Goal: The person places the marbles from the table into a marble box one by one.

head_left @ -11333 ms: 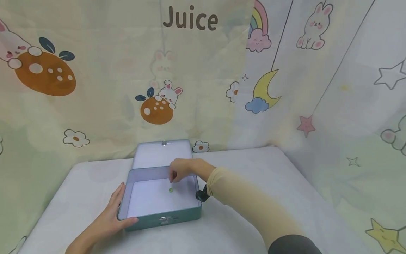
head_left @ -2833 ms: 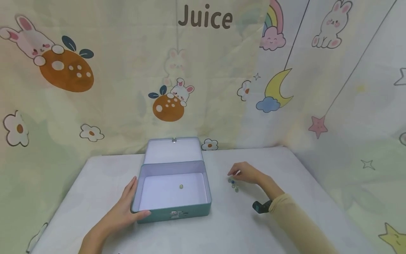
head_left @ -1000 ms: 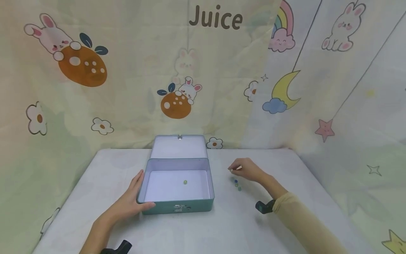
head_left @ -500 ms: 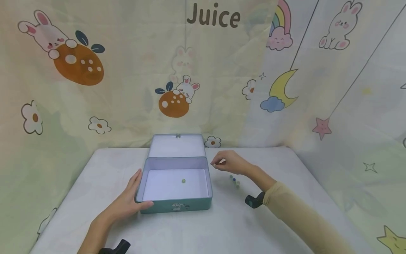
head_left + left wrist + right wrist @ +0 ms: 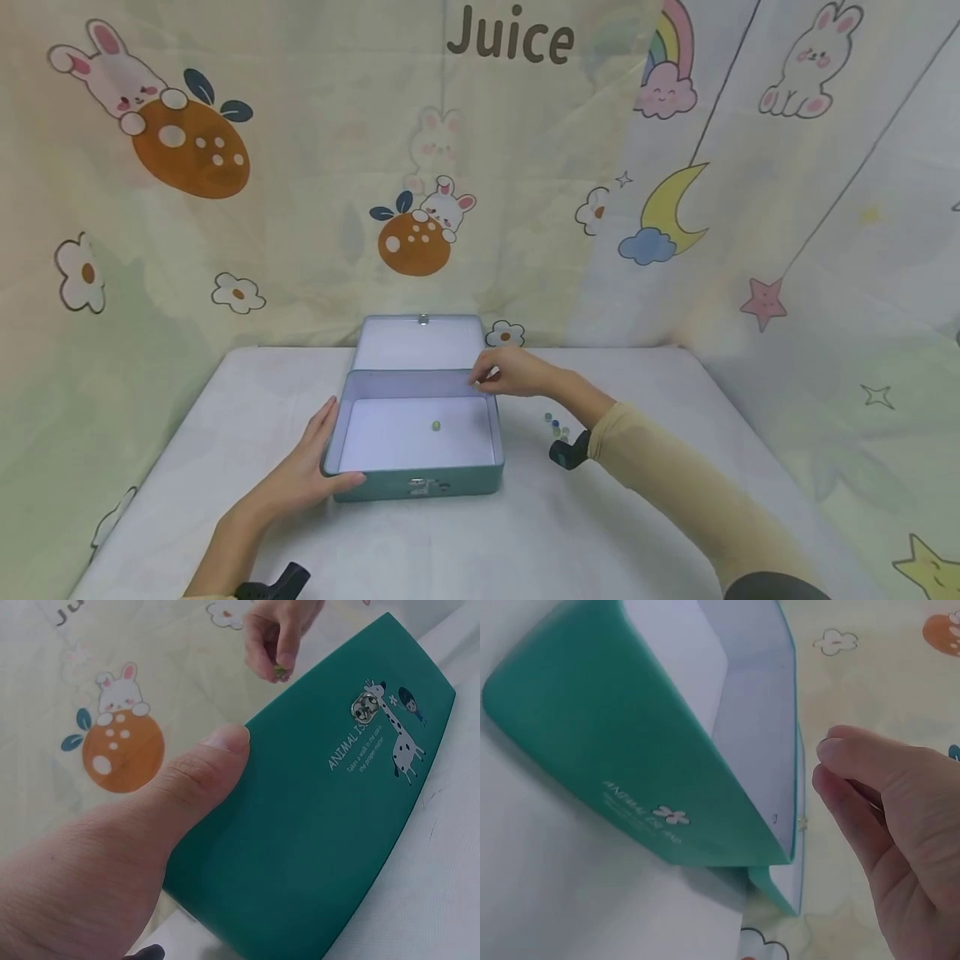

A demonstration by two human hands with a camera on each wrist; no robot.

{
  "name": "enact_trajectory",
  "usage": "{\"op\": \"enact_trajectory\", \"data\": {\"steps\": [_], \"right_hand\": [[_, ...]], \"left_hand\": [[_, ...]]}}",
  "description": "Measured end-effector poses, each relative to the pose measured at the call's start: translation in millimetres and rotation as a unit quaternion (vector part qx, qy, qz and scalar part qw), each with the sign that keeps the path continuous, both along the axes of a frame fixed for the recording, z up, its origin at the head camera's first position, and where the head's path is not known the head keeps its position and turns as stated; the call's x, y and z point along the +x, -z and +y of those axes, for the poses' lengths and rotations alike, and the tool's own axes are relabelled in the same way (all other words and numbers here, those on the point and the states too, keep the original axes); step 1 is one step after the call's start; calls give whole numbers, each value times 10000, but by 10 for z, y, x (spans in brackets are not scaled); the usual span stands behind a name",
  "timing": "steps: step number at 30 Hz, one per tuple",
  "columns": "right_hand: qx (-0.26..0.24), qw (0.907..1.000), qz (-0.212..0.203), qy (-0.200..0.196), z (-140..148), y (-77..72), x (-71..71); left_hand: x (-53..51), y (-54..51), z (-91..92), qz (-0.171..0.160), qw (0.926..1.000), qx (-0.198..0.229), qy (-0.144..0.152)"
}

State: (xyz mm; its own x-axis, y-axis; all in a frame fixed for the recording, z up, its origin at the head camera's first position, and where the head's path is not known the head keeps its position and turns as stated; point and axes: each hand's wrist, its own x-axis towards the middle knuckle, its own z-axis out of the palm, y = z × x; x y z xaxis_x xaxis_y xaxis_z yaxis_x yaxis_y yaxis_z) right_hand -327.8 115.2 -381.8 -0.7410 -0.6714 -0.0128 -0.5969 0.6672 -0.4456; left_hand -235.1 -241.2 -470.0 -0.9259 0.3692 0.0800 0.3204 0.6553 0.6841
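Apparently placing | my right hand [image 5: 516, 372] pinches small green bead [image 5: 280, 673] near teal rectangular metal box [image 5: 474, 481] | left hand [image 5: 302, 471], straight-fingered, rests against it | likely next: lower, release

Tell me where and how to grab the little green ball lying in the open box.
Probably best to pinch the green ball across opposite sides, coming straight down from above: it looks round, lies apart from the walls of the box, and the lid is folded back.
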Motion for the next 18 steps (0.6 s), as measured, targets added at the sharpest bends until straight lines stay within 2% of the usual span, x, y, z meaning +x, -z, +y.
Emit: {"op": "enact_trajectory", "data": {"steps": [7, 12, 18], "right_hand": [[193, 9991, -253, -297, -209, 98, -134], [286, 9968, -494, -558, -343, 197, -196], [465, 9949, -368, -815, -468, 264, -267]], "left_hand": [[-11, 6, -4, 106, 9999, 51, 31], [0, 1, 6, 44, 10000, 64, -15], [-9, -6, 9, 50, 10000, 30, -43]]}}
